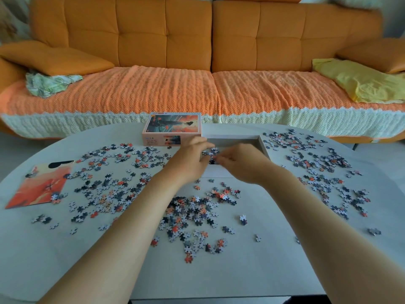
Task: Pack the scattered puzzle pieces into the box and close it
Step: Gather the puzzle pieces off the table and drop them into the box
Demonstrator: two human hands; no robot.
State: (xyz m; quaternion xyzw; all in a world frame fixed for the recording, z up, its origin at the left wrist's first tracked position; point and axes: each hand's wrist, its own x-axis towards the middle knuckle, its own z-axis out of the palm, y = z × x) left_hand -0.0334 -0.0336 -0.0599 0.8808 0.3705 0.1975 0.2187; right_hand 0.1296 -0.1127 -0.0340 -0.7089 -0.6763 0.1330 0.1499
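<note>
Reaching into the open box (232,140) with left hand (190,161) and right hand (243,165), pinching puzzle pieces (210,152) in the right, curling the left alongside, hold there impossible to tell.

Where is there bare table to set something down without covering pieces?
Bare: the near edge of the table below the centre pile, and the front-left corner below the poster. Crowded: the left spread, the right spread, and round the box, where the left hand and right hand are.

The box lid (172,129) carries small print on its top edge and side, too blurred to read.
</note>
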